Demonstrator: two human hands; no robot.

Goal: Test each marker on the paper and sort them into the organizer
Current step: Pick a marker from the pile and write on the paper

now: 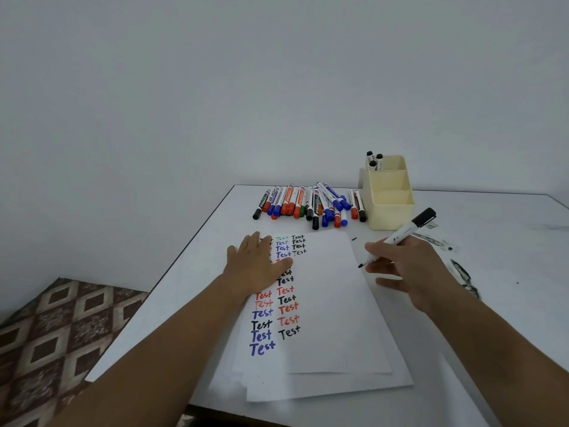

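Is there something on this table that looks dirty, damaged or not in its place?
Yes. Black ink smears stain the bare table right of the paper, beyond the right hand, and a small black mark lies near the paper's top corner. The ink belongs on the paper, not on the table.

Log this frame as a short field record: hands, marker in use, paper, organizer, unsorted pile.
left hand: flat on the paper, fingers straight
right hand: grips a black marker
black marker: uncapped, cap on back end, tip just above the paper
paper: three columns of "Test" in several colours
organizer: cream, black markers in far compartment
marker pile: mixed colours, left of organizer
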